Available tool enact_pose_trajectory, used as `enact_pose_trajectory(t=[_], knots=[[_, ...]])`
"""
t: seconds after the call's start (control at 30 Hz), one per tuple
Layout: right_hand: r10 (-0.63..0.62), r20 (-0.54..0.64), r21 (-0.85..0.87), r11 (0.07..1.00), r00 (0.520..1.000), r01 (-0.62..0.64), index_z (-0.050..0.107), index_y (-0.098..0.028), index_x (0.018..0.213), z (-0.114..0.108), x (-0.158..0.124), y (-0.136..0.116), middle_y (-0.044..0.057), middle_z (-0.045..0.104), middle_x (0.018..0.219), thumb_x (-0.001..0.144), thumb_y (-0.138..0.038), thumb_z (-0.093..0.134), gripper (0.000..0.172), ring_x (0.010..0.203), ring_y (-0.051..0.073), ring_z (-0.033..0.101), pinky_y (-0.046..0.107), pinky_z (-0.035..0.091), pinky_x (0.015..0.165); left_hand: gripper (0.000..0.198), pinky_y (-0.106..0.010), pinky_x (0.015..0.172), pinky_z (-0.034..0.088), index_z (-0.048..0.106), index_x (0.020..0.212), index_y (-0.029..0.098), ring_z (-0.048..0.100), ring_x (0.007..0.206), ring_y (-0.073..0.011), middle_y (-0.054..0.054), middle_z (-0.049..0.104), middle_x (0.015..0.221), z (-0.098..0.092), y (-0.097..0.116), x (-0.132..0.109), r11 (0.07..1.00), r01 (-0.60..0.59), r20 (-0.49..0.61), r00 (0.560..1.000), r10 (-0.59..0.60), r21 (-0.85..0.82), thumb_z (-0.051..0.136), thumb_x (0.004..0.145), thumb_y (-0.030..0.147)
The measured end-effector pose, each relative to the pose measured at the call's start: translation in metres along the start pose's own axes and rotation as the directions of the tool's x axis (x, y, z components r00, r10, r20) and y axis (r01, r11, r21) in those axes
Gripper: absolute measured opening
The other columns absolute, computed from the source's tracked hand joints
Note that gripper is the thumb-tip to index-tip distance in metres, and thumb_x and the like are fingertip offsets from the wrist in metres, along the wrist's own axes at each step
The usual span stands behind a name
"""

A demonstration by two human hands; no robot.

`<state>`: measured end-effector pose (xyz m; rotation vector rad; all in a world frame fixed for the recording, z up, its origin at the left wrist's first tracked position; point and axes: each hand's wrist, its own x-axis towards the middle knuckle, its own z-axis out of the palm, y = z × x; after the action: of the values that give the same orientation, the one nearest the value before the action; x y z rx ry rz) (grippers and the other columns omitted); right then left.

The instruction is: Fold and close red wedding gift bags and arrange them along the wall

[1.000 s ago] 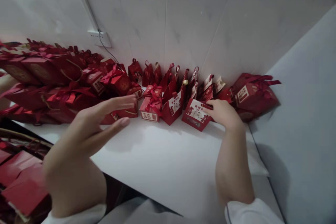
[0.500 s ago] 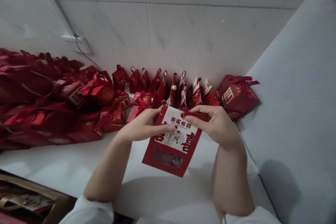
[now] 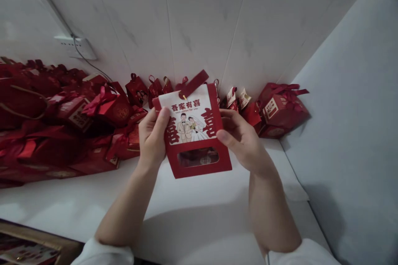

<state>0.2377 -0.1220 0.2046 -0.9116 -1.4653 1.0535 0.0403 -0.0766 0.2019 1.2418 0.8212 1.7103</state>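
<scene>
A red and white wedding gift box (image 3: 199, 140), printed with a bride and groom and with a clear window low on its front, is held up above the white tabletop. My left hand (image 3: 154, 136) grips its left edge, thumb on the front. At its right edge, my right hand (image 3: 244, 138) has the thumb against the front corner and the fingers behind, partly hidden. A red ribbon strap (image 3: 194, 83) sticks up from the top of the box, slanting to the right. Part of the row of gift boxes behind is covered by it.
Many red gift boxes with bows (image 3: 105, 105) are piled at the left. Smaller boxes (image 3: 137, 91) line the tiled wall, and a larger one (image 3: 281, 107) stands at the right. A power strip (image 3: 76, 46) hangs on the wall. An open carton (image 3: 66, 248) is at bottom left.
The box has been raised and turned more upright, its front now facing me. My right hand has gone from the top strap to the right side; the strap now stands up free.
</scene>
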Motion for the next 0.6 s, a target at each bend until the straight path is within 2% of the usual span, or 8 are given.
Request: enact_pose_trajectory(t=[0.13, 0.23, 0.33, 0.4, 0.43, 0.5, 0.57, 0.6], knots=[[0.037, 0.197, 0.016, 0.999, 0.980, -0.041, 0.044, -0.033, 0.135, -0.003, -0.007, -0.014, 0.005, 0.063, 0.128, 0.087, -0.050, 0.067, 0.055, 0.108, 0.022, 0.067, 0.038, 0.056, 0.095, 0.020, -0.018, 0.056, 0.047, 0.076, 0.090, 0.023, 0.057, 0.059, -0.0079, 0.002, 0.067, 0.073, -0.003, 0.010, -0.006, 0.987, -0.159, -0.084, 0.983, 0.162, 0.040, 0.068, 0.087, 0.041], [-0.010, 0.186, 0.025, 1.000, 0.982, 0.005, 0.054, -0.033, 0.123, -0.001, -0.010, -0.016, 0.002, 0.069, 0.113, 0.088, -0.043, 0.066, 0.039, 0.103, 0.022, 0.068, 0.037, 0.056, 0.092, 0.022, -0.018, 0.056, 0.045, 0.076, 0.091, 0.023, 0.056, 0.060, -0.0082, 0.002, 0.067, 0.074, -0.001, 0.014, -0.013, 0.977, -0.202, -0.051, 0.977, 0.206, 0.072, 0.068, 0.087, 0.043], [-0.073, 0.006, -0.043, 0.996, 0.997, 0.073, 0.065, -0.028, 0.104, 0.005, -0.006, -0.004, 0.001, 0.070, 0.089, 0.083, -0.035, 0.069, 0.023, 0.095, 0.023, 0.069, 0.036, 0.057, 0.087, 0.032, -0.021, 0.065, 0.051, 0.073, 0.103, 0.024, 0.064, 0.074, -0.0121, -0.001, 0.071, 0.089, 0.002, 0.014, -0.014, 0.986, -0.161, 0.015, 0.987, 0.160, 0.044, 0.059, 0.091, 0.051], [-0.115, -0.191, 0.000, 0.993, 0.975, 0.117, 0.067, -0.026, 0.095, 0.010, 0.002, 0.010, 0.000, 0.069, 0.080, 0.075, -0.037, 0.073, 0.023, 0.084, 0.022, 0.069, 0.034, 0.058, 0.081, 0.049, -0.027, 0.076, 0.054, 0.066, 0.115, 0.026, 0.067, 0.090, -0.0173, -0.004, 0.071, 0.106, 0.000, 0.013, -0.008, 0.998, -0.068, 0.078, 0.995, 0.068, -0.001, 0.045, 0.093, 0.064], [-0.119, -0.319, 0.077, 0.985, 0.940, 0.151, 0.068, -0.025, 0.092, 0.013, 0.008, 0.016, -0.001, 0.069, 0.079, 0.074, -0.041, 0.073, 0.025, 0.080, 0.021, 0.069, 0.033, 0.058, 0.078, 0.056, -0.031, 0.081, 0.055, 0.063, 0.121, 0.027, 0.068, 0.096, -0.0201, -0.006, 0.070, 0.113, -0.002, 0.014, -0.003, 1.000, -0.023, 0.109, 0.994, 0.024, -0.010, 0.038, 0.092, 0.069], [-0.082, -0.601, 0.279, 0.910, 0.795, 0.305, 0.067, -0.024, 0.091, 0.016, 0.021, 0.023, -0.001, 0.070, 0.083, 0.079, -0.049, 0.065, 0.028, 0.081, 0.019, 0.069, 0.034, 0.059, 0.080, 0.064, -0.038, 0.086, 0.055, 0.059, 0.124, 0.028, 0.067, 0.103, -0.0245, -0.008, 0.067, 0.121, -0.010, 0.016, 0.007, 0.999, 0.023, 0.138, 0.990, -0.026, 0.023, 0.031, 0.090, 0.075], [0.016, -0.729, 0.427, 0.792, 0.684, 0.436, 0.067, -0.026, 0.093, 0.019, 0.030, 0.025, -0.001, 0.070, 0.091, 0.087, -0.049, 0.056, 0.027, 0.091, 0.017, 0.069, 0.034, 0.058, 0.088, 0.063, -0.041, 0.088, 0.055, 0.060, 0.121, 0.027, 0.068, 0.104, -0.0267, -0.009, 0.065, 0.125, -0.019, 0.017, 0.015, 0.996, 0.028, 0.115, 0.993, -0.038, 0.083, 0.034, 0.089, 0.074], [0.065, -0.728, 0.486, 0.751, 0.682, 0.447, 0.068, -0.027, 0.094, 0.020, 0.033, 0.025, -0.002, 0.070, 0.095, 0.089, -0.047, 0.056, 0.025, 0.095, 0.016, 0.069, 0.034, 0.057, 0.092, 0.062, -0.042, 0.087, 0.056, 0.060, 0.120, 0.026, 0.068, 0.103, -0.0276, -0.010, 0.064, 0.126, -0.022, 0.017, 0.018, 0.993, 0.042, 0.112, 0.992, -0.054, 0.108, 0.036, 0.088, 0.074]])
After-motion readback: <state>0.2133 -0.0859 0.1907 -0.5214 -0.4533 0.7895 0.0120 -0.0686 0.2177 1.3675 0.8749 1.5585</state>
